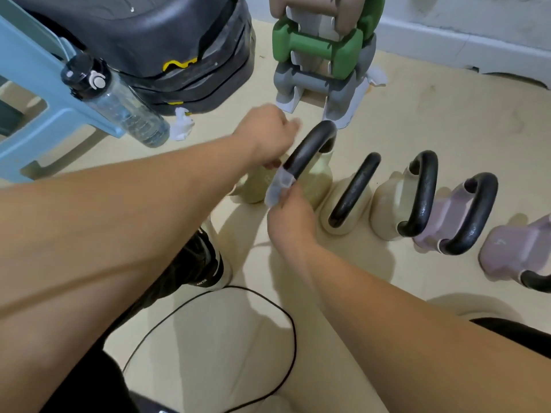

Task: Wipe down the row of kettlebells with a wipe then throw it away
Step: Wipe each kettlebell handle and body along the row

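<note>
- The wipe [278, 187] is pinched between the thumb and fingers of the right hand [290, 217], just below the middle of the frame. It is folded round the lower left leg of the black handle [310, 147].
- The left hand [268, 135] is seen just above and left of the wipe, with curled fingers close to the wipe's upper edge. Because of blur, it cannot be told whether anything is held by it.
- The handle belongs to the first kettlebell [322, 174], a cream one at the left end of the row. The thing being cleaned therefore lies directly at the grip, touching the wipe.
- For this step to be done well, the wipe should be wrapped round the bar and drawn along the whole arch, over the top and down the far leg. The cream body should be gone over afterwards, with the bell steadied by the other hand so that it is not tipped.
- The other kettlebells [384, 204] are lined up from the middle to the right edge of the frame: two cream, then two lilac, the last cut off by the edge. They are judged not yet reached.
- Further out, a water bottle [119, 105] is seen at upper left, a dumbbell rack [322, 49] at top centre and a black cable [238, 338] at the bottom.
- No bin can be made out with certainty.
</note>
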The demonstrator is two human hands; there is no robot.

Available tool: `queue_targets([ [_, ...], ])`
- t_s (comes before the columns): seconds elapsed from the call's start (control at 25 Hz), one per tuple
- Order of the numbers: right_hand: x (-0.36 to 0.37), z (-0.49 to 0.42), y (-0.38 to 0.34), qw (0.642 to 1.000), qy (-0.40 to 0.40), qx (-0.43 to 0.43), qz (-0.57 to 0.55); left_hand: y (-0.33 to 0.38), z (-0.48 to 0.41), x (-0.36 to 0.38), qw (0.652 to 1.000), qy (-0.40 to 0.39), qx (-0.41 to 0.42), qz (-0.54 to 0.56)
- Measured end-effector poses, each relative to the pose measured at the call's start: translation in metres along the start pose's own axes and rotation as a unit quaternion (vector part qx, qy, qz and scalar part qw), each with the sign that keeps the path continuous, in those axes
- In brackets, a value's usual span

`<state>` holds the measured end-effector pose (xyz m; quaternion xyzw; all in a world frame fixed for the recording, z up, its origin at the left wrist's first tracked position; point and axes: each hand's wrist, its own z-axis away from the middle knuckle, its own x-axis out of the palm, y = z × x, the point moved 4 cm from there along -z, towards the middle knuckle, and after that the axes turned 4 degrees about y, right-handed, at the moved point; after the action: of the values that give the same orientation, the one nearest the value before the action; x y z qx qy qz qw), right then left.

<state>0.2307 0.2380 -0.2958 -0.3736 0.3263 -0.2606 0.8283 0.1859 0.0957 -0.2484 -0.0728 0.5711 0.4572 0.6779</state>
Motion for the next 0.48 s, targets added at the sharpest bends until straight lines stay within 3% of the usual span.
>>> queue_targets([
  [0.08, 0.004, -0.004, -0.001, 1.000, -0.011, 0.001, 0.015, 0.020, 0.005, 0.016, 0.991, -0.015, 0.069, -0.112],
  [0.16, 0.003, -0.004, 0.001, 1.000, -0.022, -0.003, 0.002, 0.023, 0.003, 0.023, 0.979, -0.024, 0.083, -0.186],
  [0.28, -0.001, -0.008, 0.012, 0.999, -0.005, 0.020, 0.027, 0.022, -0.008, 0.019, 0.975, -0.020, 0.079, -0.205],
  [0.36, -0.003, -0.011, 0.019, 0.997, 0.021, 0.069, -0.022, 0.022, -0.012, 0.012, 0.973, -0.015, 0.080, -0.217],
  [0.48, 0.001, -0.017, 0.006, 0.997, 0.005, 0.061, -0.039, 0.020, -0.020, -0.002, 0.977, -0.046, 0.045, -0.204],
])
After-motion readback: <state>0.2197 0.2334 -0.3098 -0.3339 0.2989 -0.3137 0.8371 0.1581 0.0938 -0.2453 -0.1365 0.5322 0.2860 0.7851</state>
